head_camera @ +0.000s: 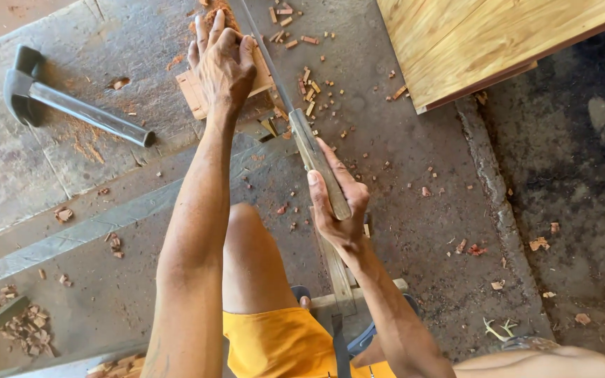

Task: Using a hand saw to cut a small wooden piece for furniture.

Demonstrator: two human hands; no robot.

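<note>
Head view: left hand (224,66) fingers spread on wood block (197,94); right hand (336,199) fingers wrapped around saw handle (318,164).

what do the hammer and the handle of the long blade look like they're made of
The hammer looks all metal: dull grey head and a tubular shaft with a sheen, no separate grip visible. The handle of the blade, held by the right hand, looks like worn, unfinished grey-brown wood, though that is uncertain.
</note>
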